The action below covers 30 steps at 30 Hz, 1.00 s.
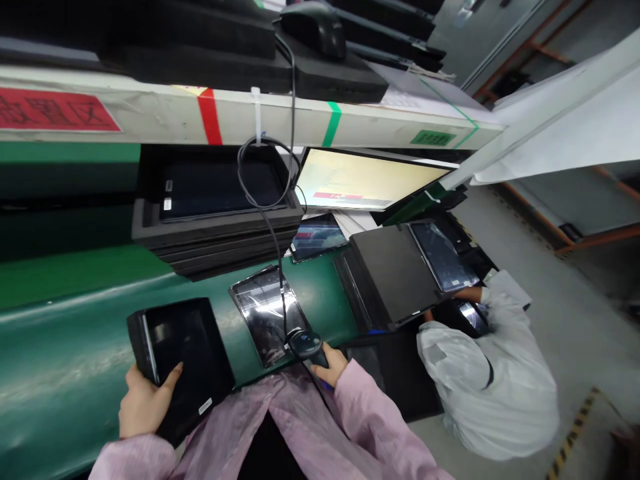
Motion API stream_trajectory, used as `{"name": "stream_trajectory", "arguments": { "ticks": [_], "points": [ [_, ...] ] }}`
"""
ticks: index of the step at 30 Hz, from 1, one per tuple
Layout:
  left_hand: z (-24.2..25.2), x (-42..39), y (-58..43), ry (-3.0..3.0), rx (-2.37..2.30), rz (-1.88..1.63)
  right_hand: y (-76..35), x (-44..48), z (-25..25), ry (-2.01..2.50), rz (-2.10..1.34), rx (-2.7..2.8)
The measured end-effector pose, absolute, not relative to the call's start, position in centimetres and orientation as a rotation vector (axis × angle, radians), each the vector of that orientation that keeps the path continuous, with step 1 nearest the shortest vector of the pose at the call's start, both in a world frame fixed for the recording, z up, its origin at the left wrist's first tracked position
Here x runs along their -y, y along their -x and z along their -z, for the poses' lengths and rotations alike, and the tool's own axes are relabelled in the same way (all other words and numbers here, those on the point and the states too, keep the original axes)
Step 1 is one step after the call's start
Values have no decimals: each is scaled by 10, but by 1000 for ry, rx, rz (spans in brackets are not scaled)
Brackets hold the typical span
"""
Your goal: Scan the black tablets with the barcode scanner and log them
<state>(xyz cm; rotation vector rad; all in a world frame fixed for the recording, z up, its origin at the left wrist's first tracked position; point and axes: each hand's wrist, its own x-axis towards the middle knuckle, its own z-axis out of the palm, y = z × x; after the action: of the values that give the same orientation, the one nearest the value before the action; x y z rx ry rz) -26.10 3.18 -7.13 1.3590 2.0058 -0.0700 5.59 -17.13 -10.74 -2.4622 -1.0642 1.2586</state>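
My left hand [143,403] grips the near corner of a black foam tray [187,363] holding a dark tablet, resting on the green conveyor belt [60,353]. My right hand [331,365] is closed around the handle of a black barcode scanner [306,345], whose cable [273,233] runs up to the shelf. The scanner head sits at the near edge of a glossy tablet [267,313] lying flat on the belt. Both my sleeves are pink.
A stack of black foam trays [215,227] with a tablet stands behind. A lit monitor [365,181] leans at the back. A person in white [487,387] works at the right beside more trays [395,273]. Another tablet [317,237] lies further along.
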Motion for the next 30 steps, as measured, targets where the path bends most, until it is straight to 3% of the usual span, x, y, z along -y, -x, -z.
{"name": "stream_trajectory", "arguments": {
  "ticks": [19, 30],
  "points": [
    [27, -17, 191, -1640, -2101, 371, -51, 172, 121, 2435, -1211, 1002],
    [33, -15, 180, -1684, -2106, 373, -61, 176, 115, 2374, -1219, 1035]
  ]
}}
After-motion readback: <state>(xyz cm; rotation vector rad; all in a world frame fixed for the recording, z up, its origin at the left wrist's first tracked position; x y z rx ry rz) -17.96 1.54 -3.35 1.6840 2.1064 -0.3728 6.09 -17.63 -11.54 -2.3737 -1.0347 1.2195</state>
